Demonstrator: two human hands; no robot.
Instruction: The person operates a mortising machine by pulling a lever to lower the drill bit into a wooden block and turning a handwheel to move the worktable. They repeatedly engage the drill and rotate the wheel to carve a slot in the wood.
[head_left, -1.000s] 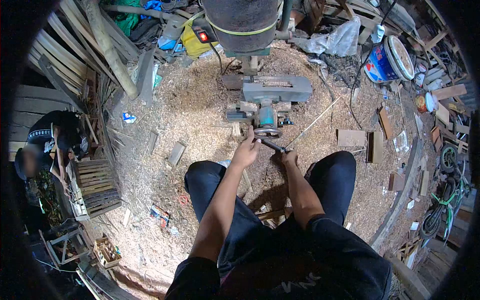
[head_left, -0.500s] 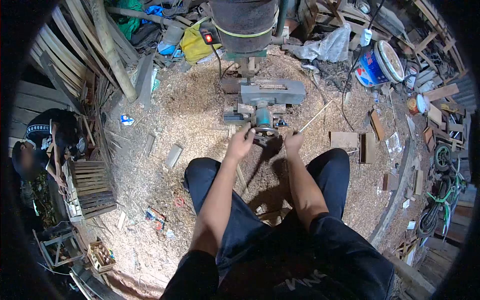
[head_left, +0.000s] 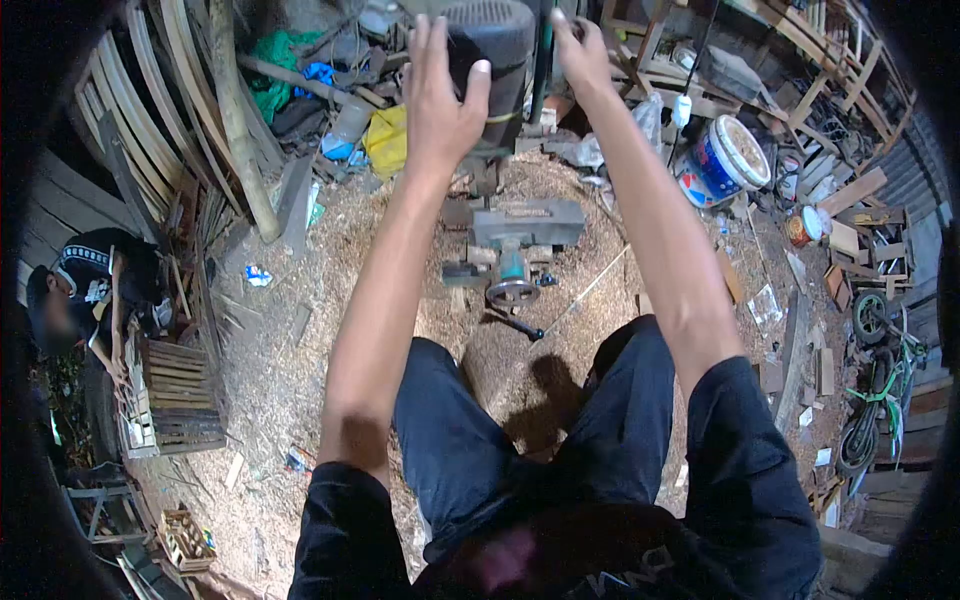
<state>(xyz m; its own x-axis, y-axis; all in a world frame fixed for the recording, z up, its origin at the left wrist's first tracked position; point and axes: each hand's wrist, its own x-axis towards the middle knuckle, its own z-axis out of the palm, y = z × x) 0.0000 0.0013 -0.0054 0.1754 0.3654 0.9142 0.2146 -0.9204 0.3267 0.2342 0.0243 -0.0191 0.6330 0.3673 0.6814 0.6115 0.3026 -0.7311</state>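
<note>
Floor (head_left: 270,400): wood chips and bits of trash all over, with a dark shadow between the knees.
Left hand (head_left: 445,125): open, fingers up and thumb out, right by the dark motor (head_left: 508,75) (I can't tell if it touches).
Right hand (head_left: 585,62): up high next to the green pole (head_left: 543,65), fingers bent; I can't tell if they grip it.
Motor: big and round, over the middle of the floor's far edge, between both hands.
Block (head_left: 540,223): gray, with a slot, lower down than the motor.
Wheel (head_left: 513,292): small, on the near side of the block.
Bar (head_left: 515,324): black, just beside the wheel.
Stick (head_left: 590,287): thin and pale, slanting toward the floor's far right corner.
Bucket (head_left: 706,170): blue, in that corner.
Sack (head_left: 387,143): yellow, at the far edge.
Other person (head_left: 110,270): bent over, at the left edge.
</note>
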